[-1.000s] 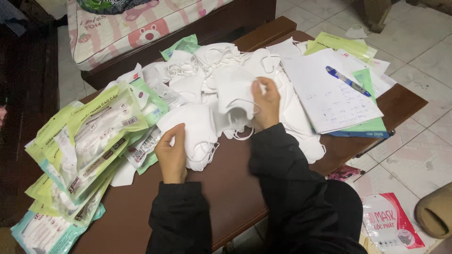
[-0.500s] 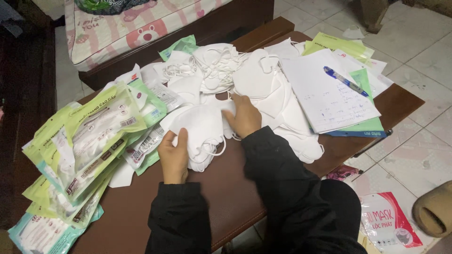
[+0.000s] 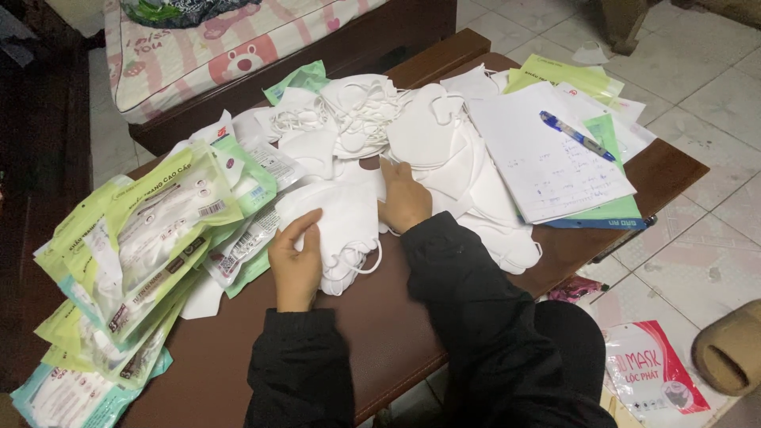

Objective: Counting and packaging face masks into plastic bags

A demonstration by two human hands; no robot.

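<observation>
1. Dark brown wooden table [image 3: 380, 333] on a pale tiled floor [image 3: 713, 79]; beyond its far edge lies a cushion with a pink cartoon print [image 3: 238, 47].
2. Small stack of white face masks [image 3: 341, 226] near the middle of the table, ear loops trailing toward the near edge.
3. Left hand [image 3: 295, 265], in a black sleeve, grips the near-left edge of the stack: thumb on top, fingers curled loosely, hand partly closed on the masks.
4. Right hand [image 3: 404, 198] lies palm down at the right edge of the same stack, fingers extended flat and touching it. Whether it pinches a mask cannot be told.
5. The stack thus sits between the two hands, touching both.
6. Larger loose heap of white masks [image 3: 412, 135] just beyond and to the right of the hands, spreading to the far edge.
7. Pile of green and clear mask packets [image 3: 135, 254] at the left of the table, well apart from the right hand and just beside the left hand.
8. White sheet of paper [image 3: 547, 158] with handwriting at the right, a blue pen [image 3: 575, 136] lying on it, over green folders [image 3: 610, 210].
9. Red and white mask packet [image 3: 654, 368] on the floor, near right.
</observation>
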